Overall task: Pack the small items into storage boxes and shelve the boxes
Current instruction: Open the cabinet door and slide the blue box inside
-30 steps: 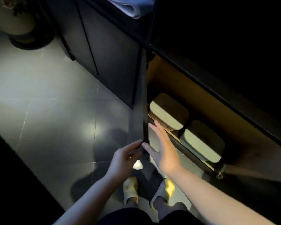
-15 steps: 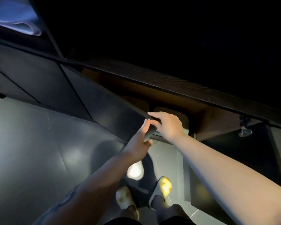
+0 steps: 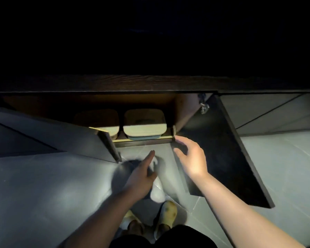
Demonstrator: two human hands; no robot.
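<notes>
Two storage boxes with pale lids sit side by side on the low cabinet shelf (image 3: 143,139). The right box (image 3: 144,124) is lit and shows a blue-grey base; the left box (image 3: 98,119) is mostly in shadow behind the left door (image 3: 64,138). My left hand (image 3: 141,173) hangs blurred over the floor in front of the shelf, fingers straight, holding nothing. My right hand (image 3: 191,157) reaches toward the inner edge of the open right door (image 3: 220,151), fingers loosely spread. I cannot tell whether they touch the door.
A dark wooden countertop edge (image 3: 150,83) runs across above the cabinet. A metal hinge (image 3: 204,106) shows at the right door's top. Grey tiled floor (image 3: 43,185) lies below, with my slippered feet (image 3: 166,210) near the bottom middle.
The view swung to face the cabinet head-on. Both hands left the left door's edge; the left hand dropped toward the floor and the right hand moved to the right door.
</notes>
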